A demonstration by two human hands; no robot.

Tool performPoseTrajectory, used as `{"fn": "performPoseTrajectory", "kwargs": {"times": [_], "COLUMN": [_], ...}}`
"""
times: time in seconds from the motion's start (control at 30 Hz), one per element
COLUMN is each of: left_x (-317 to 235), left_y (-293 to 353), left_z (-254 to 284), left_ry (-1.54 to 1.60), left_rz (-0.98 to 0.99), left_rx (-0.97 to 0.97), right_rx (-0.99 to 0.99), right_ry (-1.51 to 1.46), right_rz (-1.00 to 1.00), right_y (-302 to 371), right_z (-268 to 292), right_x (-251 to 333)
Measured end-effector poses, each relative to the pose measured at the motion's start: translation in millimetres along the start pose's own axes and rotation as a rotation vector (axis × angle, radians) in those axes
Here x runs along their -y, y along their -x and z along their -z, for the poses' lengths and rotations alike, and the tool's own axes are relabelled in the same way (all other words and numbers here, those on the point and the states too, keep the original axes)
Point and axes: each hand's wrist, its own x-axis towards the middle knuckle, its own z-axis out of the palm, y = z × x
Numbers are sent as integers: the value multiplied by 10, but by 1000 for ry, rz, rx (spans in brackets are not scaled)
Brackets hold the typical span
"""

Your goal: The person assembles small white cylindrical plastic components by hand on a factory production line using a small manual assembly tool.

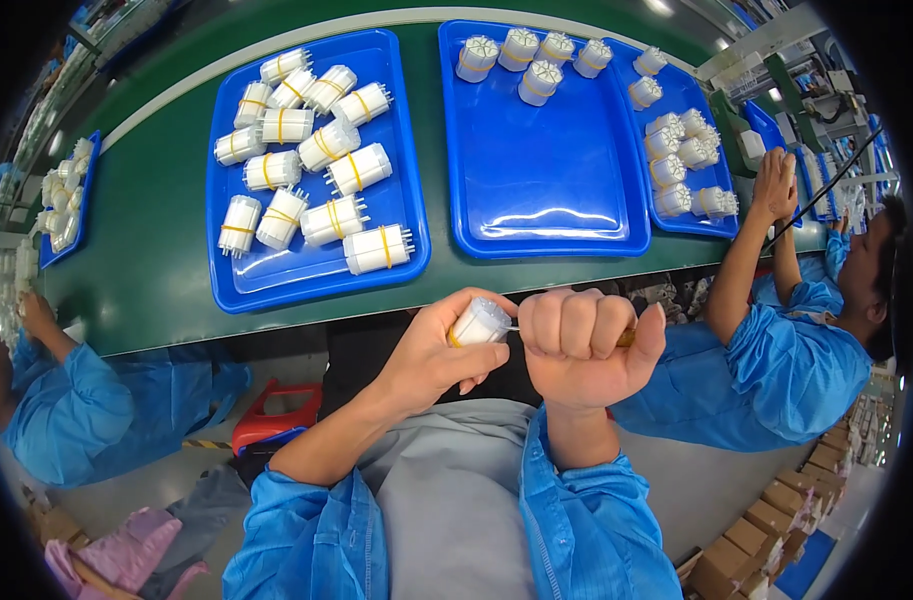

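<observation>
My left hand [431, 350] is closed around a white cylindrical part [479, 322] with a clear end cap and a yellow band, held just off the table's front edge. Close beside it, my right hand [586, 345] is closed in a fist. A thin shaft [513, 328] comes out of that fist toward the cylinder's end. At the fist's other side shows a bit of a yellowish handle [627, 338]. Most of this slim tool is hidden by my fingers, so its exact kind and whether its tip touches the cylinder cannot be made out.
On the green table [146, 240], a blue tray [416, 265] holds several banded cylinders lying down. Another blue tray [546, 190] has several upright at its far end; a third [711, 222] overlaps its right side. Co-workers in blue sit at right [776, 370] and left [86, 410].
</observation>
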Motion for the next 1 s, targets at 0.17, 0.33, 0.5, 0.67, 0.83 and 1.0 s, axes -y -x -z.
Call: {"fn": "performPoseTrajectory", "kwargs": {"times": [0.17,0.33,0.5,0.67,0.83,1.0], "left_x": [1,-38,31,125,70,52], "left_y": [27,42,-24,-38,-37,18], "left_z": [9,1,37,86,60,41], "left_ry": [-30,-46,-27,86,177,160], "left_rz": [18,99,71,27,-13,17], "left_rx": [-2,34,49,70,59,82], "right_rx": [39,68,110,-40,-25,45], "right_ry": [12,27,7,-96,-34,0], "right_rz": [-8,-18,-129,-144,-15,-20], "right_y": [15,20,-34,-69,-33,-5], "right_z": [4,7,110,80,90,88], "right_x": [-20,-29,-43,24,90,50]}}
